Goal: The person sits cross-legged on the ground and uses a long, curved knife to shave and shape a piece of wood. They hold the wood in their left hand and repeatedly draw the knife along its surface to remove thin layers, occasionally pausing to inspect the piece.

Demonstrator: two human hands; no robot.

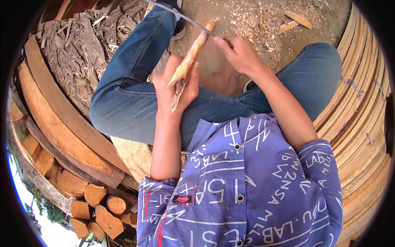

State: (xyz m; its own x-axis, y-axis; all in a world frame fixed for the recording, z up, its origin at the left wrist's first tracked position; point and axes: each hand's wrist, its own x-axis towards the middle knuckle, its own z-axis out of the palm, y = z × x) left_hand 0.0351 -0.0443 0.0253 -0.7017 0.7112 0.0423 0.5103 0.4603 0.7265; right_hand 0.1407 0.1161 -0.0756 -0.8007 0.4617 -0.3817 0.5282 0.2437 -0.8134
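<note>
My left hand [173,82] is closed around a split stick of pale wood [191,57], which slants up and away from me above my lap. Its near end is jagged, with a strip of dark bark showing by the palm. My right hand [240,53] grips the near end of a long, thin metal blade [186,17]. This blade lies across the upper part of the stick and runs off the top edge at the left. Its handle is hidden in my fingers.
Wood shavings [251,20] cover the ground ahead, with loose wood offcuts [297,20] at the far right. Bark scraps [78,53] and curved planks [61,115] lie left, above stacked cut logs [94,194]. Long wooden strips [354,103] are stacked at my right. My bent legs [127,99] frame the workspace.
</note>
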